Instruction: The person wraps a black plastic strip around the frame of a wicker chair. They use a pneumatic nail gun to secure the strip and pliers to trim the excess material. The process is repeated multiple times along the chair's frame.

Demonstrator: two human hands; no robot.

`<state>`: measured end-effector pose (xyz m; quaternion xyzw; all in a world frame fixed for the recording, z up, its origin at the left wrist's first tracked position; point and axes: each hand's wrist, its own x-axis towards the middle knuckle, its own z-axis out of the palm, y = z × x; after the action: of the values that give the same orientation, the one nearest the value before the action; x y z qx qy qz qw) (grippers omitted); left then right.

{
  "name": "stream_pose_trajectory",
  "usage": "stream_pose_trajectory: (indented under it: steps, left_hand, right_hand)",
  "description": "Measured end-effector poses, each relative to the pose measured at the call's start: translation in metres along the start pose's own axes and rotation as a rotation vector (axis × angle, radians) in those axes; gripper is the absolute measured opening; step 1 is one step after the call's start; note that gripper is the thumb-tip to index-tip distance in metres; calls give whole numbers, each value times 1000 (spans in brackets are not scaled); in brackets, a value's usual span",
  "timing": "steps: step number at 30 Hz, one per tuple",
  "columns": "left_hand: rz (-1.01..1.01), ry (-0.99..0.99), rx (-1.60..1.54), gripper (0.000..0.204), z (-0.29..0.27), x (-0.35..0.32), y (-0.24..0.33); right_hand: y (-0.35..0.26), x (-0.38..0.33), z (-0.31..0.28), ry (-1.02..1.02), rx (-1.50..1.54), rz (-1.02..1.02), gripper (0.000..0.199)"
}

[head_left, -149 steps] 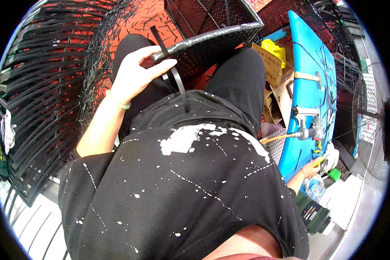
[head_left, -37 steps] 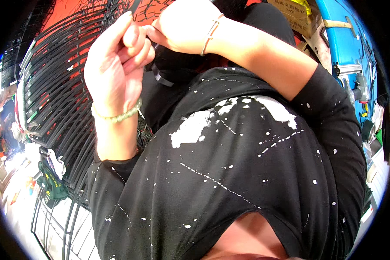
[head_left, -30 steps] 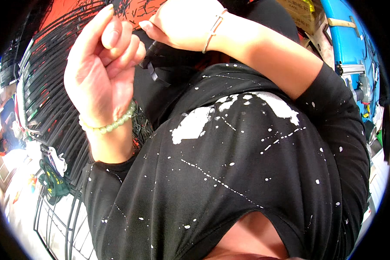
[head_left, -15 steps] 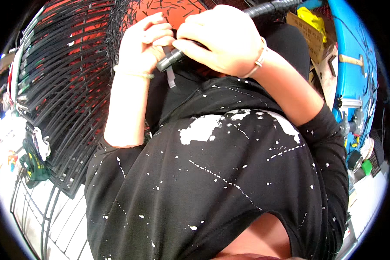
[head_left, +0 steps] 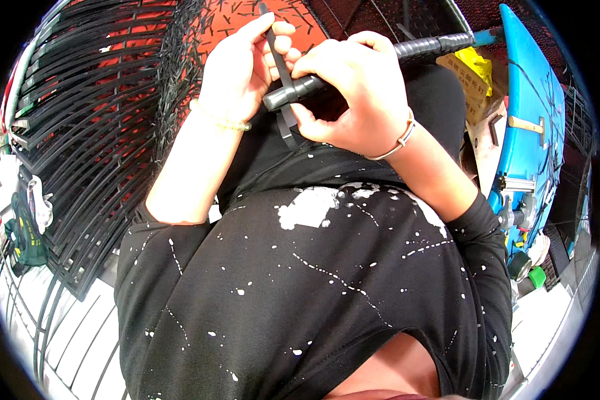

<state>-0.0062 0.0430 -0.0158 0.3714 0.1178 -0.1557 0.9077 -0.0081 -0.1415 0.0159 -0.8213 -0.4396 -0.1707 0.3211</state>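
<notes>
Mid-step, by the look: looping a strap [head_left: 281, 63] around a bar [head_left: 353, 67] over the lap. Right hand [head_left: 353, 93] clamped on the bar's end, at 12 o'clock. Left hand [head_left: 243, 70], at 11, pinching the strap. Next likely needing a firm pull. Strap thin, flat, black; bar round, dark, slanting toward 1 o'clock.

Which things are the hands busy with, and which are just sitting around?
In use: the black strap pinched by the left hand; the black tube gripped by the right hand.

Lying about: stacked black racks, blue board, yellow bag, green cap.
</notes>
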Motion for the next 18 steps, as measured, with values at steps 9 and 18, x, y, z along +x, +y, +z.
stream_pose_trajectory:
  steps: [9,18]
  left_hand:
    - [89,100,531,30,-2,-17,15]
    - [798,137,917,56,-10,-29,26]
  right_hand:
    - [2,0,2,36,-1,-33,28]
    - [-1,4,-5,-49,36,-64,30]
